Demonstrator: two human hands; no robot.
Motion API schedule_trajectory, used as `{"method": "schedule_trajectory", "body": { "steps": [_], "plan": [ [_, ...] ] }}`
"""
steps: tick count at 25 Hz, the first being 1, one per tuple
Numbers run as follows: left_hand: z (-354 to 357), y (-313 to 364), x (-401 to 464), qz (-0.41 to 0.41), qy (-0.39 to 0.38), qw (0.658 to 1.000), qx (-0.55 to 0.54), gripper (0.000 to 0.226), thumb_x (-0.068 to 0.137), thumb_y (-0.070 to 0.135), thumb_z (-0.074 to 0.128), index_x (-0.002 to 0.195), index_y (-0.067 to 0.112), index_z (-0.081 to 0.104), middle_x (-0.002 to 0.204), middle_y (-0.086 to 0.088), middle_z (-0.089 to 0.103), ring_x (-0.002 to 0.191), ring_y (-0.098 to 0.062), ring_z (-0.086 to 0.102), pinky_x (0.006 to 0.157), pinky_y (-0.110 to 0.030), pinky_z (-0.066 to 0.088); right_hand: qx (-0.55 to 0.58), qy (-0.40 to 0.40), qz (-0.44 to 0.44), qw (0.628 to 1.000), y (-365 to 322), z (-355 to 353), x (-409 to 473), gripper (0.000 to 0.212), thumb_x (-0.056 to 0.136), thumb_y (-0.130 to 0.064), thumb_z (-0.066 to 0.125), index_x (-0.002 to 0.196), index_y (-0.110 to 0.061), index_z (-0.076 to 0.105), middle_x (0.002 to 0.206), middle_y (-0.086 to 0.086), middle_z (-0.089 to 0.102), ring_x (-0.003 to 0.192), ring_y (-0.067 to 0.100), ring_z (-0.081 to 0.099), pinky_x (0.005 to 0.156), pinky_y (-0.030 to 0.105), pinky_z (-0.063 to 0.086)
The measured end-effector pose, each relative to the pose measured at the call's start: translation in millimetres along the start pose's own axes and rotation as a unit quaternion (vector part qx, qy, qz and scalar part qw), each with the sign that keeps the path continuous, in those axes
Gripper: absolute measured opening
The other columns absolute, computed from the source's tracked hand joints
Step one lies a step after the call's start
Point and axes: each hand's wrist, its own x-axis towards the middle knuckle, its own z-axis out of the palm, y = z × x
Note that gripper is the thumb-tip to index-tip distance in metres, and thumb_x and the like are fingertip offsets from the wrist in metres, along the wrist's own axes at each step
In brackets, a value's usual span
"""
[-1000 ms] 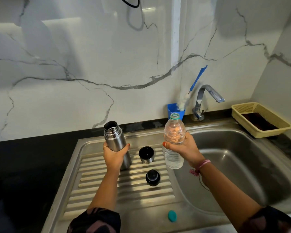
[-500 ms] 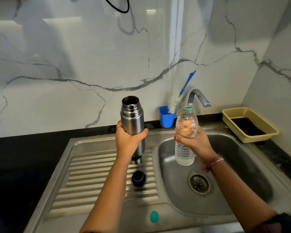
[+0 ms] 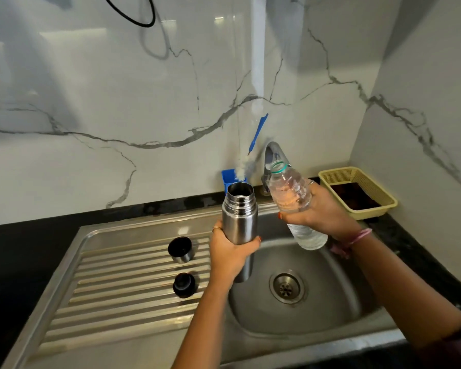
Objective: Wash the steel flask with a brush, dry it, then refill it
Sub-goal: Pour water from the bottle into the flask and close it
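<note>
The steel flask (image 3: 239, 225) is gripped around its lower body by the left hand (image 3: 230, 253), upright and uncapped over the sink (image 3: 330, 310); rigid, smooth steel, judged slippery. The water bottle (image 3: 290, 193), thin and crushable, is clasped mid-body by the right hand (image 3: 321, 213), tilted toward the flask.

Your left hand (image 3: 230, 253) holds the steel flask (image 3: 239, 222) upright at the sink basin's (image 3: 338, 323) left edge; your right hand (image 3: 321, 215) holds the plastic bottle (image 3: 290, 194) tilted just beside the flask's open mouth, leaving only a narrow gap between them. Directly behind stand the tap (image 3: 273, 153) and the blue holder (image 3: 228, 177) with its brush (image 3: 258, 131), close to the wall. The basin beneath both hands lies open. On the ribbed draining surface (image 3: 117, 294) to your left, the steel cup (image 3: 180, 250) and black stopper (image 3: 184, 284) stand apart, with bare ridges around them. A yellow tray (image 3: 378, 193) occupies the far right corner.
</note>
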Motion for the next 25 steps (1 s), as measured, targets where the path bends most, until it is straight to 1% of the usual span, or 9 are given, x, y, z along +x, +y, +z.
{"method": "schedule_trajectory", "body": {
  "steps": [2, 5, 6, 9, 13, 16, 18, 21, 25],
  "plan": [
    [12, -2, -5, -0.004, -0.007, 1.000, 0.005, 0.066, 0.058, 0.013, 0.092, 0.112, 0.016, 0.053, 0.098, 0.002, 0.066, 0.085, -0.008, 0.064, 0.065, -0.013, 0.045, -0.060, -0.017, -0.004, 0.998, 1, -11, 3, 0.049, 0.061, -0.013, 0.084, 0.105, -0.014, 0.063, 0.092, 0.003, 0.072, 0.087, 0.020, 0.069, 0.080, 0.035, 0.056],
    [25, -4, -11, -0.011, -0.006, 1.000, 0.014, 0.068, 0.057, 0.015, 0.092, 0.114, 0.017, 0.053, 0.100, 0.002, 0.065, 0.088, -0.011, 0.064, 0.068, -0.018, 0.047, -0.166, -0.027, -0.010, 0.986, 2, -26, 4, 0.051, 0.058, -0.020, 0.084, 0.101, -0.029, 0.059, 0.086, -0.007, 0.070, 0.080, 0.008, 0.067, 0.074, 0.029, 0.054],
    [28, -4, -13, -0.011, -0.006, 1.000, 0.017, 0.069, 0.057, 0.015, 0.092, 0.114, 0.018, 0.053, 0.100, 0.003, 0.065, 0.088, -0.010, 0.063, 0.070, -0.019, 0.047, -0.204, -0.031, -0.014, 0.978, 0, -30, 3, 0.052, 0.057, -0.024, 0.083, 0.101, -0.032, 0.057, 0.086, -0.009, 0.069, 0.078, 0.007, 0.066, 0.072, 0.027, 0.053],
    [35, -5, -15, -0.010, -0.004, 1.000, 0.028, 0.070, 0.058, 0.017, 0.092, 0.116, 0.018, 0.054, 0.101, 0.004, 0.065, 0.088, -0.007, 0.062, 0.071, -0.019, 0.047, -0.310, -0.047, -0.034, 0.949, -7, -40, 2, 0.055, 0.056, -0.035, 0.078, 0.107, -0.031, 0.057, 0.088, -0.008, 0.068, 0.076, 0.012, 0.063, 0.067, 0.028, 0.050],
    [41, -7, -16, -0.005, 0.003, 0.999, 0.031, 0.069, 0.057, 0.017, 0.093, 0.115, 0.018, 0.055, 0.100, 0.003, 0.066, 0.088, -0.010, 0.064, 0.077, -0.025, 0.053, -0.417, -0.061, -0.054, 0.905, -15, -51, 3, 0.060, 0.064, -0.033, 0.077, 0.119, -0.024, 0.054, 0.091, -0.004, 0.063, 0.077, 0.016, 0.057, 0.065, 0.024, 0.040],
    [44, -8, -16, 0.003, 0.003, 0.999, 0.034, 0.068, 0.056, 0.017, 0.094, 0.112, 0.018, 0.056, 0.097, 0.004, 0.066, 0.086, -0.009, 0.065, 0.075, -0.024, 0.054, -0.463, -0.065, -0.059, 0.882, -16, -60, 6, 0.064, 0.065, -0.035, 0.074, 0.123, -0.024, 0.051, 0.099, 0.000, 0.066, 0.087, 0.023, 0.062, 0.068, 0.028, 0.045],
    [45, -8, -17, 0.003, 0.000, 1.000, 0.031, 0.067, 0.056, 0.016, 0.093, 0.111, 0.021, 0.055, 0.095, 0.008, 0.066, 0.084, -0.007, 0.064, 0.071, -0.020, 0.053, -0.483, -0.068, -0.074, 0.870, -17, -64, 9, 0.067, 0.065, -0.037, 0.073, 0.126, -0.025, 0.050, 0.105, 0.001, 0.066, 0.091, 0.023, 0.062, 0.072, 0.029, 0.048],
    [48, -7, -17, 0.000, -0.001, 1.000, 0.026, 0.067, 0.057, 0.016, 0.093, 0.110, 0.025, 0.053, 0.095, 0.010, 0.064, 0.084, -0.005, 0.063, 0.067, -0.013, 0.047, -0.501, -0.068, -0.095, 0.858, -22, -70, 11, 0.069, 0.068, -0.036, 0.073, 0.131, -0.023, 0.049, 0.111, 0.001, 0.066, 0.095, 0.021, 0.061, 0.075, 0.026, 0.044],
    [51, -7, -18, -0.009, -0.003, 1.000, 0.020, 0.067, 0.059, 0.015, 0.092, 0.110, 0.026, 0.051, 0.094, 0.013, 0.061, 0.083, -0.003, 0.061, 0.064, -0.011, 0.044, -0.517, -0.065, -0.103, 0.847, -27, -74, 11, 0.071, 0.070, -0.038, 0.072, 0.135, -0.024, 0.046, 0.118, 0.000, 0.065, 0.100, 0.020, 0.060, 0.078, 0.024, 0.042]
  ]
}}
